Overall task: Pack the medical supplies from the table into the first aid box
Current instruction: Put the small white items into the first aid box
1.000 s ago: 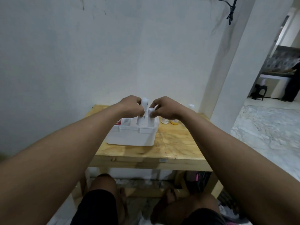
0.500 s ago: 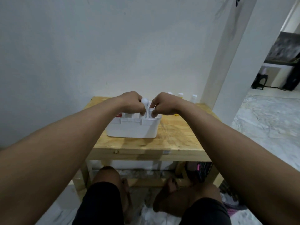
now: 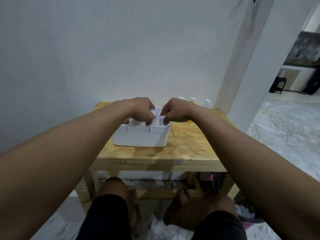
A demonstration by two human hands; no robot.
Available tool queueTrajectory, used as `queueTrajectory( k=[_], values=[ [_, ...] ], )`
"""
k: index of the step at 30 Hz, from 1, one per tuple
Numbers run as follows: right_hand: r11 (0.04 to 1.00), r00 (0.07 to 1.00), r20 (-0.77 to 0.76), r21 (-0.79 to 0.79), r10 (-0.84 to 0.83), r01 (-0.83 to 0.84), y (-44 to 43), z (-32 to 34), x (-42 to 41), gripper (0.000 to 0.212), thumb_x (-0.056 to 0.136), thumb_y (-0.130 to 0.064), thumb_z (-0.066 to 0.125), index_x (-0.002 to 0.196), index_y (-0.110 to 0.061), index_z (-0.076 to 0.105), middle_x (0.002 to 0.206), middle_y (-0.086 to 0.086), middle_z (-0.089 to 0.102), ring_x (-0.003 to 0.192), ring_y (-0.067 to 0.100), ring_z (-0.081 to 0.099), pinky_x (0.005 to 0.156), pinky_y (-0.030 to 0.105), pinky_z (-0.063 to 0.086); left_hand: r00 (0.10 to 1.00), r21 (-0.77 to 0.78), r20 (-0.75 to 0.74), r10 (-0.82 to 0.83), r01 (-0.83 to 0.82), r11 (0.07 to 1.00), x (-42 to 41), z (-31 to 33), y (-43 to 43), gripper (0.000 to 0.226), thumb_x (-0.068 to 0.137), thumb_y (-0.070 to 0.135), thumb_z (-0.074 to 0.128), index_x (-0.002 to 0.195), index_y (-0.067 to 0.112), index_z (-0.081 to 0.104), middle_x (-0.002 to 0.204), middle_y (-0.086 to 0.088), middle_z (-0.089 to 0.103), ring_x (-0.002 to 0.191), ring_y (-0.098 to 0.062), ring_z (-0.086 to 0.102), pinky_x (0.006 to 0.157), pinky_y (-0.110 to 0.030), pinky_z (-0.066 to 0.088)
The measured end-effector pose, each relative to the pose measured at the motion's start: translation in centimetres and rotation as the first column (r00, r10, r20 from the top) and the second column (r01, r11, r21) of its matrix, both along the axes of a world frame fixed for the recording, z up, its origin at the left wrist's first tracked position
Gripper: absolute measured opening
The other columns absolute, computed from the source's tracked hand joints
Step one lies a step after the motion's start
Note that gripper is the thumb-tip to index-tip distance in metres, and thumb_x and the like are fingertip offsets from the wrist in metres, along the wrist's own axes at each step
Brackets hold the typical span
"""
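Note:
A white first aid box (image 3: 140,138) stands on the wooden table (image 3: 187,148), with a white upright handle (image 3: 157,119) in its middle. My left hand (image 3: 142,110) curls round a small white bottle (image 3: 153,112) just left of the handle, over the box. My right hand (image 3: 174,110) pinches another small white bottle (image 3: 161,120) with dark print, lowered into the box's right side. A red-and-white item (image 3: 126,121) shows inside at the left. What else the box holds is hidden by my hands.
Three small white-capped bottles (image 3: 192,99) stand at the table's back edge by the wall, and something yellow (image 3: 189,121) lies behind my right wrist. A pillar rises at the right. My knees and feet are under the table, beside a dark crate (image 3: 216,181).
Both hands have sunk lower with the white bottles, down toward the box's top. The view tilted down a little.

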State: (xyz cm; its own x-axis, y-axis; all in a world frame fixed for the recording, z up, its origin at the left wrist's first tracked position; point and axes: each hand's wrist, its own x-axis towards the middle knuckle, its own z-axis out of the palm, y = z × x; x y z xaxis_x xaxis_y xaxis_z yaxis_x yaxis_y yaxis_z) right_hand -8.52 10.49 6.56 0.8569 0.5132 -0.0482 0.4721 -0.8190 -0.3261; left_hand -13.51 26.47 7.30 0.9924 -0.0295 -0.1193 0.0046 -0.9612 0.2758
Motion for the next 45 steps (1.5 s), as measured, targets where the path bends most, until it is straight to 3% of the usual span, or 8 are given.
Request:
queueTrajectory(
  k=[7, 13, 17, 25, 30, 36, 41, 45],
  values=[
    [1.0, 0.999, -0.026, 0.016, 0.02, -0.02, -0.2, 0.3, -0.3, 0.028, 0.082, -0.015, 0.07, 0.109, -0.017, 0.077, 0.096, -0.005, 0.068, 0.087, 0.016, 0.061, 0.062, 0.024, 0.046, 0.997, -0.012, -0.056, -0.059, 0.058, 0.998, 0.3, 0.4, -0.4, 0.032, 0.084, 0.003, 0.063, 0.106, 0.02, 0.077, 0.095, 0.01, 0.069, 0.087, -0.009, 0.058, 0.07, -0.025, 0.047],
    [1.0, 0.999, -0.035, 0.008, 0.006, -0.006, -0.6, 0.4, -0.5, 0.027, 0.082, -0.017, 0.069, 0.108, -0.016, 0.078, 0.097, -0.005, 0.069, 0.092, 0.018, 0.063, 0.066, 0.026, 0.049, 1.0, -0.061, -0.02, 0.004, -0.006, 0.998, 1.0, -0.1, -0.6, 0.021, 0.082, 0.023, 0.067, 0.098, 0.019, 0.08, 0.106, 0.003, 0.072, 0.101, -0.02, 0.062, 0.099, -0.042, 0.051],
    [1.0, 1.0, -0.024, 0.007, 0.008, -0.008, -0.7, 0.5, -0.6, 0.028, 0.081, -0.018, 0.07, 0.108, -0.016, 0.079, 0.099, -0.004, 0.07, 0.093, 0.019, 0.064, 0.068, 0.026, 0.049, 1.0, -0.117, -0.014, 0.002, -0.003, 0.993, 1.2, -0.2, -0.7, 0.021, 0.083, 0.031, 0.063, 0.086, 0.023, 0.082, 0.083, 0.015, 0.078, 0.097, -0.012, 0.064, 0.099, -0.038, 0.049],
    [1.0, 0.999, -0.025, 0.008, 0.029, -0.029, -0.7, 0.7, -0.8, 0.031, 0.084, -0.014, 0.069, 0.113, -0.018, 0.076, 0.099, -0.005, 0.065, 0.092, 0.017, 0.059, 0.061, 0.02, 0.041, 0.999, -0.052, 0.019, -0.048, 0.049, 0.997, 0.8, 0.0, -0.5, 0.025, 0.086, 0.027, 0.07, 0.106, 0.019, 0.081, 0.113, 0.004, 0.073, 0.103, -0.02, 0.06, 0.093, -0.036, 0.051],
    [0.999, 0.998, -0.052, -0.006, 0.041, -0.041, -0.5, 0.9, -0.9, 0.03, 0.083, -0.015, 0.067, 0.111, -0.019, 0.077, 0.099, -0.01, 0.065, 0.096, 0.014, 0.059, 0.07, 0.025, 0.043, 0.999, -0.011, 0.024, -0.032, 0.032, 0.999, 0.8, 0.2, 0.0, 0.021, 0.085, 0.023, 0.068, 0.1, 0.026, 0.082, 0.111, 0.005, 0.072, 0.101, -0.02, 0.06, 0.096, -0.039, 0.053],
    [1.0, 0.995, -0.095, 0.01, 0.03, -0.029, -0.3, 1.0, -0.9, 0.022, 0.082, -0.024, 0.066, 0.098, -0.019, 0.079, 0.095, -0.006, 0.072, 0.08, 0.008, 0.059, 0.064, 0.025, 0.042, 1.0, 0.017, 0.016, 0.0, 0.0, 1.0, 1.1, 0.1, 0.1, 0.02, 0.074, 0.033, 0.069, 0.087, 0.03, 0.083, 0.101, 0.009, 0.074, 0.097, -0.019, 0.063, 0.095, -0.045, 0.054],
    [1.0, 0.994, -0.102, -0.002, 0.026, -0.026, -0.1, 0.9, -0.8, 0.028, 0.074, -0.032, 0.065, 0.093, -0.02, 0.08, 0.098, -0.005, 0.076, 0.102, 0.017, 0.066, 0.095, 0.04, 0.053, 1.0, 0.003, 0.014, 0.001, -0.001, 1.0, 1.1, 0.2, 0.1, 0.019, 0.07, 0.036, 0.066, 0.079, 0.034, 0.083, 0.098, 0.009, 0.074, 0.094, -0.018, 0.063, 0.093, -0.044, 0.055],
    [1.0, 0.995, -0.095, -0.002, 0.029, -0.03, -0.1, 0.8, -0.9, 0.03, 0.07, -0.035, 0.063, 0.091, -0.023, 0.08, 0.098, -0.005, 0.076, 0.103, 0.019, 0.066, 0.097, 0.043, 0.052, 1.0, -0.014, 0.022, 0.006, -0.006, 1.0, 0.9, 0.3, 0.0, 0.018, 0.076, 0.035, 0.066, 0.08, 0.029, 0.083, 0.096, 0.008, 0.074, 0.093, -0.017, 0.062, 0.093, -0.043, 0.054]
  ],
)
